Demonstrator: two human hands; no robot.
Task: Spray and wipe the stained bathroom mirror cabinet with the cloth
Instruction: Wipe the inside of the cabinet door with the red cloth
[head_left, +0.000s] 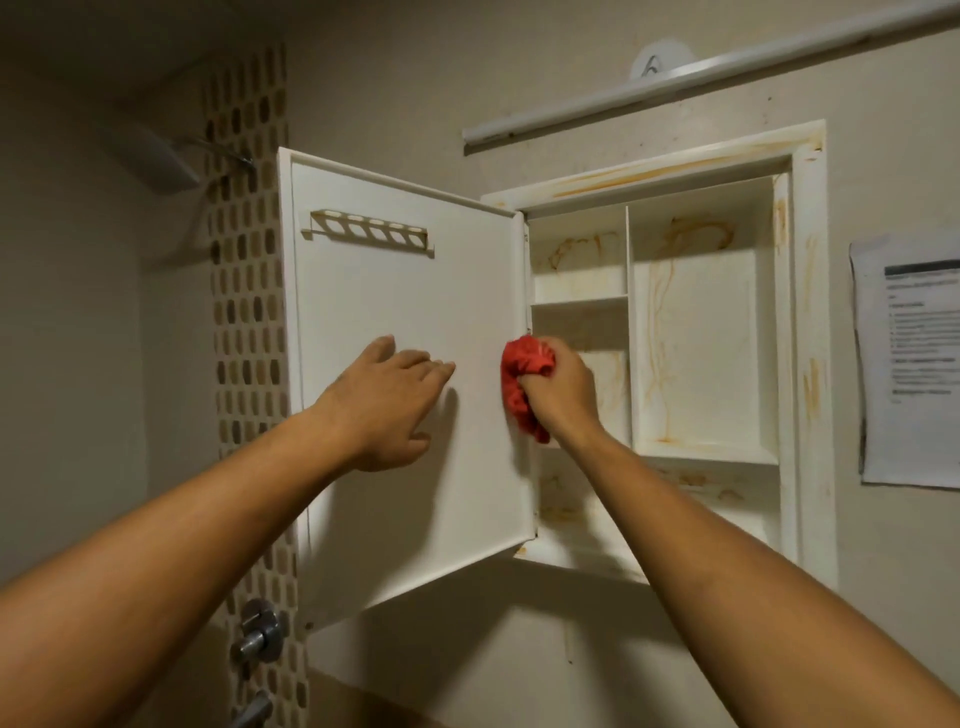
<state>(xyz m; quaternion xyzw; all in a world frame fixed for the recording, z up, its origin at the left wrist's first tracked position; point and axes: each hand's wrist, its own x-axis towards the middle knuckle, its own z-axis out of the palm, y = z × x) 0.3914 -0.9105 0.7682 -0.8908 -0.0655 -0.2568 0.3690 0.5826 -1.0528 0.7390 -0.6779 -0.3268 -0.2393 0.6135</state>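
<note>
The right hand (558, 387) grips the bunched red cloth (522, 379) at the hinge edge of the door (405, 322), at 3 o'clock from the flat, open-fingered left hand (387, 400) bracing it. Keep that brace firm, then work toward the stained cabinet (808, 312) at 2 o'clock
</note>
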